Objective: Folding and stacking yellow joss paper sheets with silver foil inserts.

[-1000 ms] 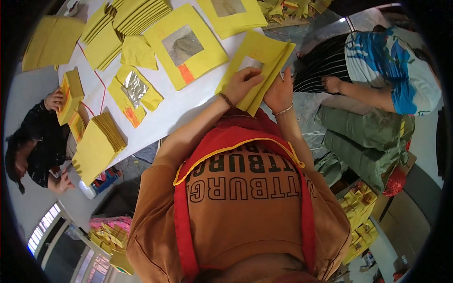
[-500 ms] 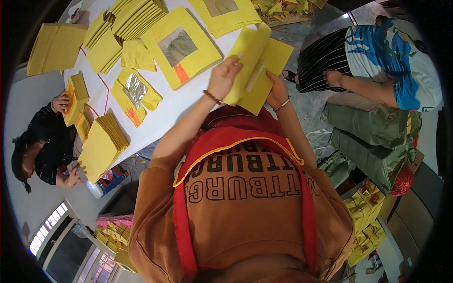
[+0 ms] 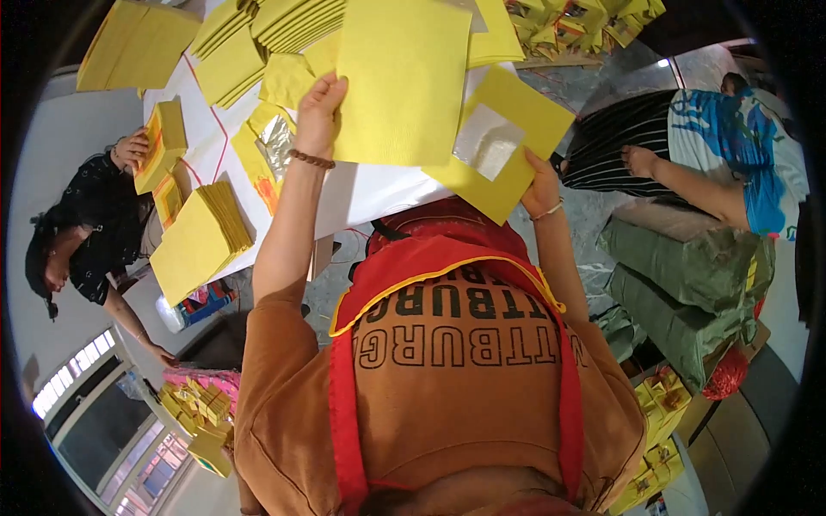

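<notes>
We take the white-covered table [image 3: 370,189] as ref. for all positions. Our L hand [image 3: 318,113] holds a plain yellow rectangular sheet of paper-like stock [image 3: 400,86] over the table's near part; fingers narrow, pinching its L edge, thumb on the face, fingertips behind hidden. Our R hand [image 3: 542,182] holds a yellow squarish sheet w/ a silvery-white square patch [image 3: 527,107] at its R edge, sticking out past the table's near R corner; one digit shows on the face, rest hidden, so grip force we can't tell. The patched sheet runs partly under the plain one; contact betw. the two we can't confirm. On the table, L of our L hand, lies a yellow piece w/ crinkled silver foil [image 3: 277,142]; rows of folded yellow sheets [image 3: 301,21] sit toward its far side. At its L end a co-worker's hand [image 3: 131,150] touches a yellow block w/ orange face [image 3: 169,142]. Risks, in our judgement: single-edge pinch may let either sheet sag or crease; a slip at R could drop the patched sheet off the table; overlapping edges may snag & scuff the patch; L forearm, being close, might drag the foil piece askew.
</notes>
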`<state>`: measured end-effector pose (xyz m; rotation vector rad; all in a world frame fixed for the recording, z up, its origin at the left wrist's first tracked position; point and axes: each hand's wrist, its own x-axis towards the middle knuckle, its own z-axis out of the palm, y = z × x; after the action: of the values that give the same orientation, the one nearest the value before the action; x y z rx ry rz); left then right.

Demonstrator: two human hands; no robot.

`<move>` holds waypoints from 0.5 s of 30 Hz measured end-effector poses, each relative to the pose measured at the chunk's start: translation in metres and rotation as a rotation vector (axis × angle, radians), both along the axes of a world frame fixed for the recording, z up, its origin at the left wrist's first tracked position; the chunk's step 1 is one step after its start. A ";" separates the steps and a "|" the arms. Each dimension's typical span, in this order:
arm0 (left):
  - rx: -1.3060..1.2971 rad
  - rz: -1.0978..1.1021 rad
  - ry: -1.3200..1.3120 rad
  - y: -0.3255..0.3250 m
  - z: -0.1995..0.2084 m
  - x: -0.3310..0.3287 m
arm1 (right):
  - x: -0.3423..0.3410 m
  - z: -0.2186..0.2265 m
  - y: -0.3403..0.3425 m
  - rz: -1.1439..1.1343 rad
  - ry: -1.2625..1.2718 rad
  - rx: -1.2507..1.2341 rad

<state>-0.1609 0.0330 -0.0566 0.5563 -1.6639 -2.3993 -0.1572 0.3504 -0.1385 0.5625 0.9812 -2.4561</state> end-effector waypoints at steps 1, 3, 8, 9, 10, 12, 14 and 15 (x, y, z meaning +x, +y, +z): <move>0.003 0.001 -0.003 -0.007 -0.017 0.004 | 0.000 -0.002 0.004 0.018 -0.039 -0.015; 0.004 0.011 0.000 -0.023 -0.048 0.013 | 0.001 0.000 0.009 0.033 -0.031 -0.005; -0.265 0.026 -0.247 -0.028 -0.054 0.024 | 0.001 0.002 0.016 0.057 -0.011 0.058; -0.329 0.022 -0.257 -0.029 -0.055 0.024 | 0.000 0.003 0.017 0.067 -0.006 0.057; -0.328 0.033 -0.254 -0.028 -0.056 0.026 | 0.000 0.001 0.018 0.062 -0.013 0.012; -0.484 0.073 -0.256 -0.022 -0.058 0.027 | 0.001 0.001 0.018 0.062 -0.017 -0.032; -0.568 0.097 -0.233 -0.023 -0.062 0.029 | 0.002 0.001 0.017 0.062 0.004 0.029; -0.706 0.105 -0.249 -0.021 -0.060 0.029 | 0.001 0.002 0.017 0.063 0.004 0.033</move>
<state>-0.1315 0.0115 -0.1164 0.7930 -2.3322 -1.5464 -0.1558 0.3673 -0.1366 0.5302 1.0275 -2.3902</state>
